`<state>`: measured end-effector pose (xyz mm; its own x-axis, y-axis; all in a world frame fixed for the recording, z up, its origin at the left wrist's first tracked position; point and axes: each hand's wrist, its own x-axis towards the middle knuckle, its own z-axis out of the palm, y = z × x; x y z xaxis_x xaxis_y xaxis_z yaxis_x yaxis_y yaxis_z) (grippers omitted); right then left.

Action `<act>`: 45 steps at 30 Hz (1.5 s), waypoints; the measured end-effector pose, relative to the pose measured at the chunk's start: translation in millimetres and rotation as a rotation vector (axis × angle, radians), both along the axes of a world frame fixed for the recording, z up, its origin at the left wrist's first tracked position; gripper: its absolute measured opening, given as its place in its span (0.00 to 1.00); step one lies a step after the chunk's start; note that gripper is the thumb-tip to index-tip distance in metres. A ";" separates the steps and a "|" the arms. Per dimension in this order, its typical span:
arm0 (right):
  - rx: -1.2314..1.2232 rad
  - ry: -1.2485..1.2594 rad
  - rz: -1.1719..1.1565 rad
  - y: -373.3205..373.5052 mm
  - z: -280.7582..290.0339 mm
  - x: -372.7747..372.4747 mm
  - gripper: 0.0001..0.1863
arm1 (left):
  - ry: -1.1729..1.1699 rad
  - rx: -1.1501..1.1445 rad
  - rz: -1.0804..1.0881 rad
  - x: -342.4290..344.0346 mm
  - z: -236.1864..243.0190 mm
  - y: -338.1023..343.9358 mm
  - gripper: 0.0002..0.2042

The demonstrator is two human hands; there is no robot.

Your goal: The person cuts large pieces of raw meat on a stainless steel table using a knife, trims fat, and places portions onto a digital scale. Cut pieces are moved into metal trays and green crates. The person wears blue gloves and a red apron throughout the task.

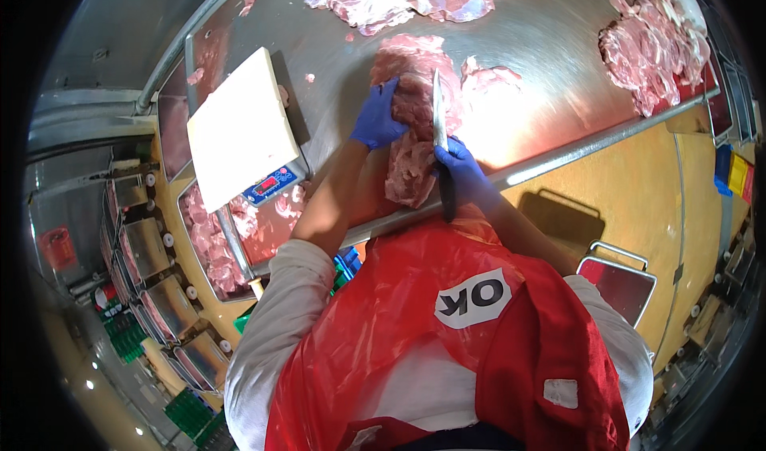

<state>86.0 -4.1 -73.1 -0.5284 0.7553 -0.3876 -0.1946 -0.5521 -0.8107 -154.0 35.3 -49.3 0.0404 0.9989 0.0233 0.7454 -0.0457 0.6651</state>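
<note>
A long slab of raw meat (411,76) lies on the steel table (335,60) in front of me, stretching toward the table's near edge. My left hand (377,117), in a blue glove, grips the slab's left side, with the fingers along its edge. In my gloved right hand (461,162) is a knife (440,112), held by its dark handle. Its blade points away from me and lies over the right part of the slab; whether it cuts into the meat I cannot tell. A smaller piece of meat (488,81) sits just right of the slab.
A scale (271,184) with a white board (239,128) on top stands at the left. Larger meat cuts lie at the far edge (399,0) and far right (654,52). A tray of meat pieces (209,247) is at the lower left. The table's metal rim (574,156) runs before me.
</note>
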 end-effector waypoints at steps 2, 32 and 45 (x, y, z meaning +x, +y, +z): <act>-0.071 -0.002 0.056 -0.9 3.1 5.0 0.09 | 0.007 0.076 0.009 -5.4 -1.0 9.1 0.46; 0.159 -0.317 0.123 95.0 23.9 12.7 0.13 | -0.565 -0.277 0.259 -68.8 -48.4 0.5 0.23; 0.890 -0.922 0.492 40.2 29.7 -30.9 0.14 | 0.096 -0.284 0.274 -22.7 10.8 -53.2 0.56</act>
<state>55.1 36.1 -43.4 -0.6287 0.7432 -0.2290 0.6661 0.3626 -0.6518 -176.7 -17.9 -38.5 -0.2399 0.9391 -0.2461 0.7637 0.3391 0.5493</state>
